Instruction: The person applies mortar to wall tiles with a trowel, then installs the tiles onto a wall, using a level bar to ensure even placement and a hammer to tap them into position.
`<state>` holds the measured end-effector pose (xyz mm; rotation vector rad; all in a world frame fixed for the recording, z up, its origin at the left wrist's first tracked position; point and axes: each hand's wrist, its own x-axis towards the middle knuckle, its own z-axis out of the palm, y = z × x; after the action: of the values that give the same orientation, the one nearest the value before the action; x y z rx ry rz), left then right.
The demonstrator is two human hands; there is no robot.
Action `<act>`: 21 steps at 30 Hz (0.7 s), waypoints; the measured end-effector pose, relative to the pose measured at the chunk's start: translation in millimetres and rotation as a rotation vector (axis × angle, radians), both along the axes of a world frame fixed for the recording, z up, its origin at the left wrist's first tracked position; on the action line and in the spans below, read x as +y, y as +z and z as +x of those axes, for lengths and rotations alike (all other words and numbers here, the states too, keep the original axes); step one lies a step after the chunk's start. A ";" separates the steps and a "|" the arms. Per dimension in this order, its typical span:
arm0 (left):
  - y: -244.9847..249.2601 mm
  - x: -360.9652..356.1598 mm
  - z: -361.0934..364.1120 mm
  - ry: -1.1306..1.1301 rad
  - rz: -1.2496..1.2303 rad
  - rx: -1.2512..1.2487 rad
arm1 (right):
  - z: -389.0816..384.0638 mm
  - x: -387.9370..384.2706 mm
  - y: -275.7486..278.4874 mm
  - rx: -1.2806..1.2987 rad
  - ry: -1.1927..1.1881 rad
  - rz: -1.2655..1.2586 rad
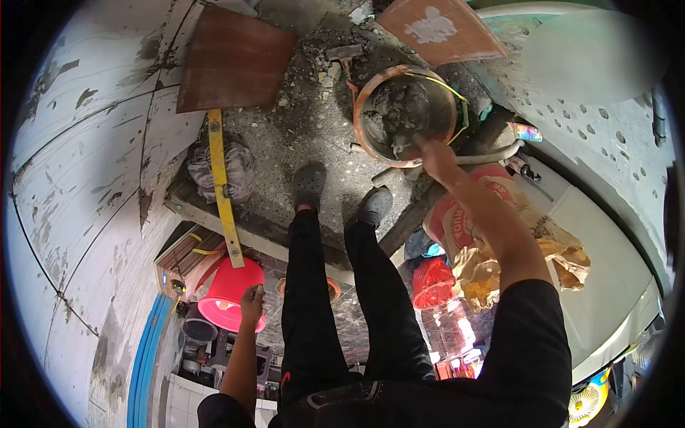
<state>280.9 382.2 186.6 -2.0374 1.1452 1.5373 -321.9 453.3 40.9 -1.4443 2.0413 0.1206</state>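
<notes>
My right hand [437, 158] reaches over the near rim of an orange-brown bucket [362, 135]. Its fingers are closed round a trowel [405, 148], whose blade sits low in the bucket against wet grey mortar [399, 107]. The grip hides most of the tool's handle. A yellow-green handle [451, 88] lies along the bucket's right rim. My left hand [252, 303] hangs low at my left side, fingers curled in and nothing visible in them. Beside it is a pink bucket [232, 289].
A hammer [345, 54] lies behind the bucket. A yellow spirit level [220, 182] slopes past a plastic bag [239, 171] at left. Brown tiles [235, 60] lean at the back. At right are a torn paper sack [478, 274] and a pipe [492, 156]. My feet stand on rough concrete.
</notes>
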 end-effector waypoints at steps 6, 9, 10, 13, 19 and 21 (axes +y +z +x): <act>2.3 5.2 -1.6 0.028 0.053 -0.039 | -21.9 -24.8 -45.9 0.158 -0.043 0.170; -1.3 5.7 -3.5 0.012 0.052 -0.050 | 10.0 -26.6 -118.1 0.169 -0.248 0.345; -3.7 4.1 -4.3 -0.005 0.046 -0.049 | 20.1 -31.6 -123.0 0.149 -0.411 0.399; 0.9 -1.2 -2.6 -0.017 0.009 -0.033 | 22.2 -40.9 -74.8 0.075 -0.232 0.463; 2.0 4.2 5.8 0.049 0.070 -0.061 | -26.9 -32.8 -16.3 0.040 -0.192 0.324; 0.9 6.4 5.2 0.061 0.055 -0.043 | -41.0 -30.5 -13.2 0.059 -0.383 0.299</act>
<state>286.1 388.6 187.5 -2.0762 1.0225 1.5282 -362.9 422.8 27.7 -0.8639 2.1979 0.2967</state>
